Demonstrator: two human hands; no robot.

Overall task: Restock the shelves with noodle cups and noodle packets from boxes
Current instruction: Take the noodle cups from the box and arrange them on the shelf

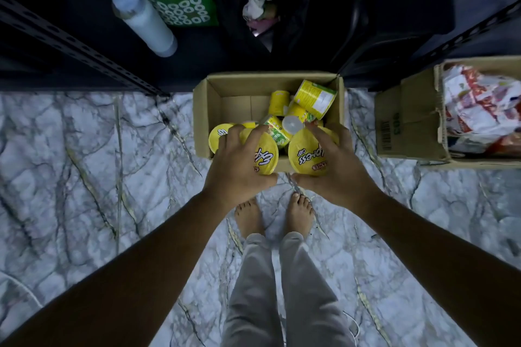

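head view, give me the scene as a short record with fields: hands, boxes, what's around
left hand: grips left cup, a yellow-lidded noodle cup
right hand: grips right cup, same kind
cup box: open on the floor, more yellow cups tumbled inside
packet box: open, to the right, holds noodle packets
shelf frame: dark metal, behind the boxes
on the shelf: green bag, white bottle
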